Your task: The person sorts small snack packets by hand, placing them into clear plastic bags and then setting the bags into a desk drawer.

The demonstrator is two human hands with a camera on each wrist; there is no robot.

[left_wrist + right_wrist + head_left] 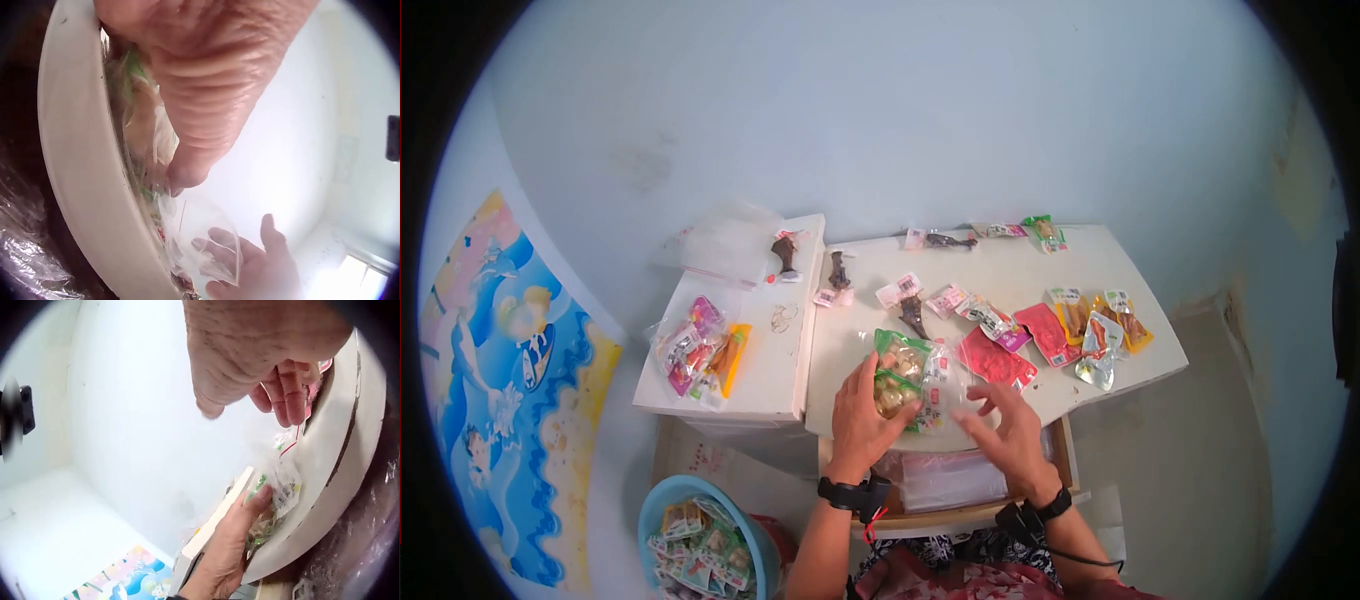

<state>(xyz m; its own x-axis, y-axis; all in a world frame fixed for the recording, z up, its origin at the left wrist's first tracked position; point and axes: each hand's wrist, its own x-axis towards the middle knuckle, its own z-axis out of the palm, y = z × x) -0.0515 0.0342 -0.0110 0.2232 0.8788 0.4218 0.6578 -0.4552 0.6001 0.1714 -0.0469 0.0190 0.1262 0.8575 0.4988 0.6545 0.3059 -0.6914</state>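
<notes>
Two green-edged snack packets with pale round pieces inside lie at the front of the white table, a clear plastic bag around them. My left hand grips them from the left, its thumb pressing down on the plastic. To the right of the bag's loose end, my right hand is held with fingers apart and nothing in it. In the left wrist view the bag's clear end stands up in front of that hand.
Red packets, yellow packets and dark vacuum-packed pieces lie farther back. A filled bag sits on the left cabinet. Below are an open drawer holding plastic bags and a blue basin of packets.
</notes>
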